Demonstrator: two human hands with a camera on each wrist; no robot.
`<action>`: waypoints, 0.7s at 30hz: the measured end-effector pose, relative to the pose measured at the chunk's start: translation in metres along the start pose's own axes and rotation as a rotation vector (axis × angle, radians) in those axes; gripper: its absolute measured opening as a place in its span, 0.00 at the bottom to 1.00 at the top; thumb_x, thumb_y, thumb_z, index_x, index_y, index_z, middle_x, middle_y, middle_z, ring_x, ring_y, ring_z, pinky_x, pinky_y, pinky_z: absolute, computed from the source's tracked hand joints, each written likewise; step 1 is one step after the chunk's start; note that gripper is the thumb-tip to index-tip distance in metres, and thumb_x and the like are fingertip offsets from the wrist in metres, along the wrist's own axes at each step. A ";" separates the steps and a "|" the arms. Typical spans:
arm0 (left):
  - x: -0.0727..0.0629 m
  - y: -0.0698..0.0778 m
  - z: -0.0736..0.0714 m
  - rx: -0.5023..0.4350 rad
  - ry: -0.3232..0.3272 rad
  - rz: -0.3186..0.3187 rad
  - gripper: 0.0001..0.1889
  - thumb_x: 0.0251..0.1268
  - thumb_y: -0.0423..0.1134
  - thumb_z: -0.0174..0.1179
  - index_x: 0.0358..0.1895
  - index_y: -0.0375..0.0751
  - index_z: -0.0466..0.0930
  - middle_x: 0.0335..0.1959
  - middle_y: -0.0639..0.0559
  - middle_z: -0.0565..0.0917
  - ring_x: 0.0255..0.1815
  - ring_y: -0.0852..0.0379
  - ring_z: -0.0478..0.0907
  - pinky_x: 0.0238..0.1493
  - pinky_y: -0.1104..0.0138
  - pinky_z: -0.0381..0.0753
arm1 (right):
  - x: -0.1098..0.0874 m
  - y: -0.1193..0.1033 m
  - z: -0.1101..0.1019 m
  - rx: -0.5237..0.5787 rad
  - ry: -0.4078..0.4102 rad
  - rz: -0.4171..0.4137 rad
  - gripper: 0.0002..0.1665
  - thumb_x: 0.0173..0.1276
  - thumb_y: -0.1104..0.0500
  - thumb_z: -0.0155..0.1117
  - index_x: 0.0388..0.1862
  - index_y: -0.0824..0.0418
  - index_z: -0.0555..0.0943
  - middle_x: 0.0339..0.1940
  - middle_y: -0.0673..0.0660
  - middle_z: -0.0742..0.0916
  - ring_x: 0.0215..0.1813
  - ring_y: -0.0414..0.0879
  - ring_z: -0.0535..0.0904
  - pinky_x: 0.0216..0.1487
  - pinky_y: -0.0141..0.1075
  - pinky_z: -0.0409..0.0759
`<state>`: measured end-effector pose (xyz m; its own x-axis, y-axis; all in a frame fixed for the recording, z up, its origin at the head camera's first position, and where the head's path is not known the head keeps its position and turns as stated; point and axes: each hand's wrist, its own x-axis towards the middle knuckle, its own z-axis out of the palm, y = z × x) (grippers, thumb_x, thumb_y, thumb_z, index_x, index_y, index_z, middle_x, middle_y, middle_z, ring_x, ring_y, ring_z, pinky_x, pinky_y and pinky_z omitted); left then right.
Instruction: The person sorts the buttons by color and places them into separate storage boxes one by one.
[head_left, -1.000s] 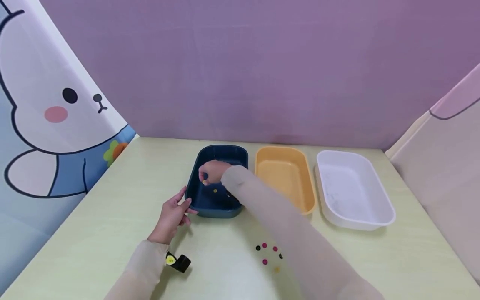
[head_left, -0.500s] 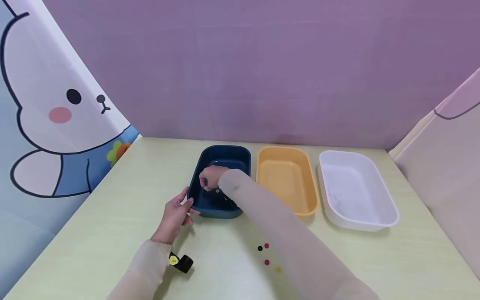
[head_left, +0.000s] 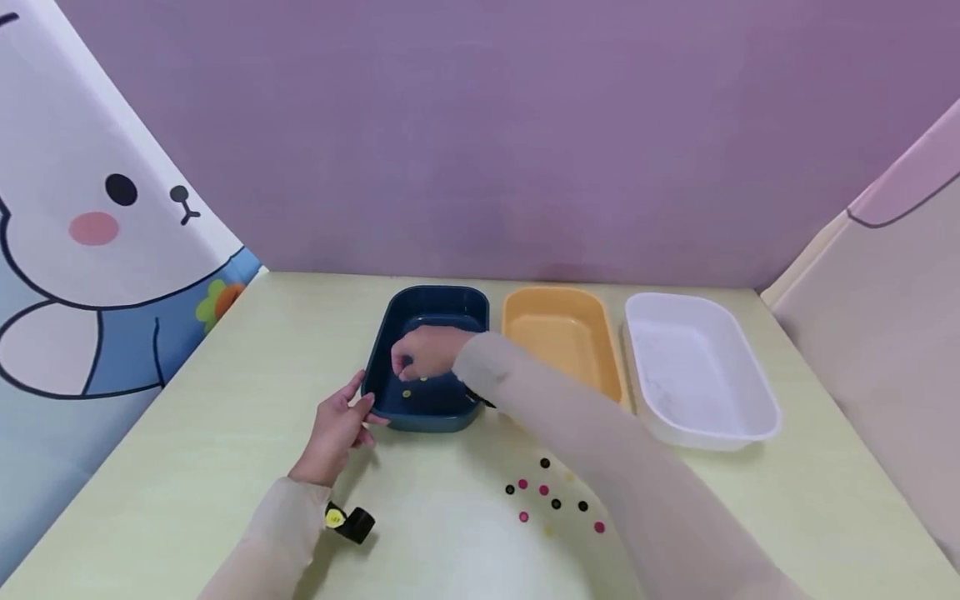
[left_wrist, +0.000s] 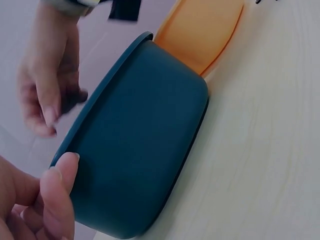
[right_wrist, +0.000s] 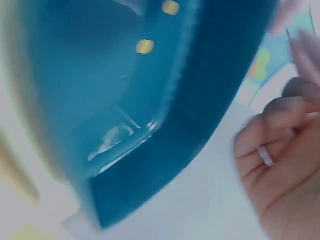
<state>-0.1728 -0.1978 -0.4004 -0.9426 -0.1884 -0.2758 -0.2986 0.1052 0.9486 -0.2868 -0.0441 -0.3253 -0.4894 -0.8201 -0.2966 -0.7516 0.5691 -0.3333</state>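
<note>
My left hand (head_left: 335,432) holds the near left corner of a dark blue plastic bin (head_left: 431,423), thumb at the rim and other fingers against the outer wall (left_wrist: 140,125). Over the inside of that bin hangs my right hand (head_left: 429,352), fingers loosely bent. In the left wrist view the right hand (left_wrist: 52,85) shows nothing between its fingertips. A ring sits on a finger of the right hand (right_wrist: 280,160) in the right wrist view. Two small yellow buttons (right_wrist: 145,47) lie on the bin's floor; the right hand partly covers one in the head view.
To the right stand a yellow-orange bin (head_left: 555,325), partly covered by the right sleeve, and a white bin (head_left: 701,367). Several small black, pink and yellow buttons (head_left: 556,504) are scattered on the table in front. A purple cloth (head_left: 480,142) rises behind.
The right hand has let go of a yellow button, which lies in the dark blue bin beside another. The right forearm has shifted right, uncovering more buttons. The left hand keeps its hold.
</note>
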 end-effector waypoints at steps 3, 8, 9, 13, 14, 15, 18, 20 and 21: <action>-0.002 0.003 -0.002 0.021 0.005 0.008 0.29 0.76 0.35 0.43 0.76 0.40 0.47 0.18 0.58 0.82 0.09 0.63 0.71 0.16 0.72 0.62 | -0.026 -0.003 0.000 -0.070 0.016 -0.077 0.10 0.70 0.51 0.61 0.47 0.52 0.82 0.40 0.45 0.84 0.36 0.39 0.77 0.43 0.31 0.74; -0.002 0.004 -0.002 0.018 0.008 0.007 0.30 0.76 0.34 0.43 0.76 0.40 0.46 0.16 0.60 0.82 0.08 0.63 0.72 0.16 0.72 0.62 | -0.074 -0.002 0.003 -0.099 0.020 -0.094 0.16 0.72 0.53 0.59 0.56 0.53 0.80 0.49 0.47 0.85 0.39 0.37 0.79 0.48 0.32 0.75; -0.002 0.004 -0.001 0.018 0.008 0.001 0.30 0.76 0.34 0.43 0.77 0.40 0.45 0.16 0.60 0.82 0.08 0.63 0.72 0.16 0.72 0.62 | -0.081 0.000 0.005 -0.095 0.016 -0.090 0.16 0.72 0.54 0.58 0.56 0.53 0.80 0.48 0.47 0.85 0.38 0.36 0.79 0.47 0.32 0.76; -0.003 0.003 0.000 0.021 0.010 -0.024 0.30 0.77 0.35 0.43 0.77 0.42 0.45 0.18 0.59 0.82 0.09 0.61 0.73 0.16 0.72 0.61 | -0.104 0.006 0.010 -0.073 0.008 -0.068 0.15 0.72 0.55 0.59 0.55 0.53 0.81 0.45 0.46 0.86 0.35 0.36 0.78 0.44 0.31 0.76; -0.004 0.003 0.001 0.023 0.010 -0.029 0.30 0.77 0.35 0.43 0.77 0.43 0.44 0.18 0.58 0.83 0.09 0.61 0.73 0.16 0.72 0.61 | -0.107 0.008 0.011 -0.061 0.007 -0.059 0.14 0.71 0.55 0.60 0.54 0.53 0.81 0.43 0.46 0.86 0.34 0.36 0.78 0.43 0.31 0.76; -0.004 0.003 0.001 0.025 0.009 -0.031 0.30 0.77 0.36 0.43 0.77 0.43 0.44 0.18 0.58 0.83 0.09 0.61 0.73 0.16 0.72 0.61 | -0.111 0.010 0.013 -0.055 0.007 -0.053 0.14 0.71 0.56 0.60 0.54 0.53 0.81 0.43 0.46 0.86 0.34 0.36 0.78 0.42 0.31 0.76; -0.004 0.004 0.002 0.032 0.001 -0.030 0.30 0.77 0.36 0.43 0.77 0.43 0.44 0.18 0.58 0.83 0.10 0.61 0.73 0.16 0.72 0.61 | -0.121 0.017 0.018 -0.031 0.017 -0.017 0.13 0.71 0.56 0.60 0.52 0.53 0.83 0.44 0.45 0.86 0.35 0.35 0.78 0.43 0.30 0.76; -0.003 0.003 0.003 0.035 -0.006 -0.024 0.30 0.77 0.36 0.43 0.77 0.43 0.44 0.18 0.59 0.83 0.10 0.62 0.73 0.16 0.72 0.61 | -0.128 0.022 0.022 -0.018 0.022 0.000 0.12 0.70 0.56 0.61 0.50 0.53 0.83 0.40 0.46 0.86 0.34 0.36 0.77 0.42 0.31 0.75; -0.003 0.003 0.004 0.037 -0.011 -0.023 0.30 0.77 0.36 0.43 0.77 0.43 0.44 0.18 0.59 0.83 0.10 0.62 0.72 0.17 0.72 0.61 | -0.131 0.025 0.023 -0.018 0.026 0.008 0.12 0.70 0.56 0.61 0.50 0.53 0.84 0.38 0.46 0.86 0.34 0.37 0.77 0.42 0.31 0.75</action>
<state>-0.1715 -0.1929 -0.3972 -0.9370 -0.1803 -0.2992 -0.3252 0.1373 0.9356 -0.2309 0.0788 -0.3155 -0.5064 -0.8169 -0.2761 -0.7554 0.5747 -0.3148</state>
